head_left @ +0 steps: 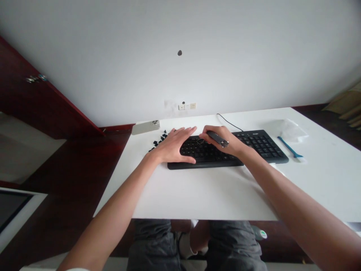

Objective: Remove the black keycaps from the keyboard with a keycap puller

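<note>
A black keyboard [225, 162] lies on the white table [197, 199]. Across its left end rests my left hand [175, 145], fingers spread, holding nothing. My right hand [222, 139] is wrapped round a dark-handled tool [217, 138], whose wire loop end touches or hovers just over the keys left of the hand. Several loose black keycaps [155, 143] are scattered beside the keyboard's left end, partly hidden by my left hand.
A phone [145, 127] lies at the table's back left corner. Right of the keyboard are a blue brush [290, 147] and a clear plastic bag [293, 130]. A black cable [229, 122] runs from the keyboard's back towards the wall.
</note>
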A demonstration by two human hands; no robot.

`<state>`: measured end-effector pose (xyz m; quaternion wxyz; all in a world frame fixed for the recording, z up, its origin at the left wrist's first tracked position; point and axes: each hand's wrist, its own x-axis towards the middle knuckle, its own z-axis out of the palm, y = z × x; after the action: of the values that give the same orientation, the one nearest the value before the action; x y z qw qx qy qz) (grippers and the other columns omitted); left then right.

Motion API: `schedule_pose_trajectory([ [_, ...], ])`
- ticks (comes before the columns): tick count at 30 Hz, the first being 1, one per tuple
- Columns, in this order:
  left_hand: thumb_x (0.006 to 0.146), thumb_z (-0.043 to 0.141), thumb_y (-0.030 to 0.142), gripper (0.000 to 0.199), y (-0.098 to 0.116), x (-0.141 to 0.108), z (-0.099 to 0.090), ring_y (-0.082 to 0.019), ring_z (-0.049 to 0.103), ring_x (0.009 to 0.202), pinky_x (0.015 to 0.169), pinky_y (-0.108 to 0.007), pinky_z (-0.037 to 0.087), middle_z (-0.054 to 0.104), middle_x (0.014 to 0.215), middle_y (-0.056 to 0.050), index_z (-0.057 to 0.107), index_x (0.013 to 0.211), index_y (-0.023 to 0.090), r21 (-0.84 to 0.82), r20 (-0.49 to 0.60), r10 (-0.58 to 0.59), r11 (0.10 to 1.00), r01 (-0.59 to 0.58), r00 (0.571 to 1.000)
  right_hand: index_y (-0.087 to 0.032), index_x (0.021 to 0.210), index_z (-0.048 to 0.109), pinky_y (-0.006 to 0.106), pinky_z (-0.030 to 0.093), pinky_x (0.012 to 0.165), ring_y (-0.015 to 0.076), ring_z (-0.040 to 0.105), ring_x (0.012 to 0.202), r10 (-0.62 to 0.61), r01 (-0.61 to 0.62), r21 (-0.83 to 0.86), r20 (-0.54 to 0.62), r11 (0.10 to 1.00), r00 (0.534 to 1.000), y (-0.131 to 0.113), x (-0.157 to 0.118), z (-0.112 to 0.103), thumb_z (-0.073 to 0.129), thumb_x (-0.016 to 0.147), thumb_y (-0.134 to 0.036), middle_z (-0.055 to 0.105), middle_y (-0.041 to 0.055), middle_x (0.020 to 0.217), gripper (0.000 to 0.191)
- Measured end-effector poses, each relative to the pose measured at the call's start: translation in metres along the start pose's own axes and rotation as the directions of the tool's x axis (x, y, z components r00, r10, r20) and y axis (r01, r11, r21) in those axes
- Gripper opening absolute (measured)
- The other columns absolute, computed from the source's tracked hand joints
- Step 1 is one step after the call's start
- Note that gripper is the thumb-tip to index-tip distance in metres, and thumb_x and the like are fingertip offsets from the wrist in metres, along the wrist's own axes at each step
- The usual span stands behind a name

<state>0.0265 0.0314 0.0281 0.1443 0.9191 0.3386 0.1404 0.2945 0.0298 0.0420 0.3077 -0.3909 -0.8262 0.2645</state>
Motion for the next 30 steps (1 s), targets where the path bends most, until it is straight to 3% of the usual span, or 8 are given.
schedule_pose_trajectory([
  [2,0.098,0.067,0.046,0.082,-0.005,0.000,-0.007,-0.032,0.037,0.158,0.131,-0.054,0.027,0.040,0.171,-0.010,0.028,0.169,0.031,-0.032,-0.151,-0.025,0.999,0.020,0.988,-0.022,0.079,0.055,0.030,0.039,0.066,0.0140,0.047,0.064,-0.016,0.015,0.038,0.033,0.999,0.999,-0.002,0.000,0.006,0.054,0.104,-0.054,0.060,-0.0007,0.070,0.040],
  [5,0.099,0.057,0.021,0.054,-0.009,0.001,-0.014,-0.026,0.056,0.136,0.119,-0.045,0.043,0.064,0.145,-0.009,0.054,0.153,0.026,-0.027,-0.356,-0.063,0.998,0.057,0.932,-0.021,0.085,0.061,0.030,0.042,0.069,0.0143,0.054,0.066,-0.033,0.024,0.080,0.117,0.996,0.993,-0.003,-0.001,0.015,0.058,0.102,-0.052,0.067,0.0010,0.074,0.035],
  [8,0.097,0.059,0.018,0.038,-0.008,0.001,-0.015,-0.023,0.062,0.112,0.105,-0.040,0.050,0.071,0.115,-0.006,0.069,0.133,0.022,0.014,-0.405,-0.086,0.995,0.100,0.910,-0.020,0.085,0.063,0.030,0.043,0.068,0.0137,0.055,0.065,-0.026,0.013,0.081,0.159,0.997,0.987,-0.004,-0.002,0.021,0.059,0.102,-0.051,0.069,0.0014,0.073,0.035],
  [14,0.100,0.061,0.026,0.020,0.002,-0.009,-0.010,-0.021,0.058,0.087,0.083,-0.033,0.047,0.064,0.083,-0.003,0.079,0.108,0.023,0.081,-0.318,-0.125,0.984,0.158,0.940,-0.021,0.072,0.055,0.030,0.042,0.067,0.0138,0.054,0.062,0.017,-0.026,0.050,0.178,0.998,0.984,-0.009,-0.003,0.022,0.056,0.103,-0.049,0.066,0.0020,0.067,0.042],
  [17,0.100,0.063,0.034,0.021,0.006,-0.017,-0.007,-0.017,0.055,0.075,0.072,-0.030,0.043,0.060,0.076,-0.001,0.079,0.106,0.023,-0.027,-0.291,-0.218,0.975,0.220,0.931,-0.021,0.074,0.056,0.029,0.037,0.063,0.0131,0.047,0.060,-0.007,0.008,-0.005,0.185,1.000,0.983,-0.009,-0.003,0.022,0.054,0.104,-0.050,0.063,0.0008,0.067,0.042],
  [22,0.094,0.071,0.048,0.027,0.013,-0.022,-0.006,-0.012,0.039,0.055,0.061,-0.028,0.031,0.041,0.057,0.008,0.076,0.105,0.024,-0.155,-0.115,-0.297,0.948,0.278,0.948,-0.021,0.078,0.056,0.029,0.030,0.059,0.0119,0.035,0.058,-0.074,0.082,-0.033,0.209,0.996,0.975,-0.007,-0.003,0.021,0.053,0.105,-0.048,0.051,-0.0037,0.063,0.038],
  [26,0.085,0.081,0.052,0.043,0.021,-0.022,-0.010,-0.012,0.036,0.053,0.060,-0.027,0.031,0.038,0.056,0.011,0.070,0.119,0.027,-0.167,-0.012,-0.301,0.941,0.295,0.953,-0.022,0.079,0.059,0.029,0.032,0.060,0.0126,0.040,0.059,-0.034,0.045,-0.038,0.251,0.998,0.967,-0.008,0.000,0.018,0.057,0.103,-0.045,0.057,-0.0020,0.064,0.034],
  [30,0.078,0.087,0.059,0.056,0.026,-0.021,-0.012,-0.013,0.041,0.054,0.061,-0.026,0.032,0.040,0.056,0.011,0.068,0.122,0.030,-0.112,0.054,-0.312,0.942,0.316,0.949,-0.023,0.082,0.065,0.031,0.040,0.067,0.0170,0.057,0.067,0.001,-0.002,0.006,0.246,1.000,0.969,-0.008,0.006,0.016,0.060,0.099,-0.046,0.069,0.0026,0.075,0.029],
])
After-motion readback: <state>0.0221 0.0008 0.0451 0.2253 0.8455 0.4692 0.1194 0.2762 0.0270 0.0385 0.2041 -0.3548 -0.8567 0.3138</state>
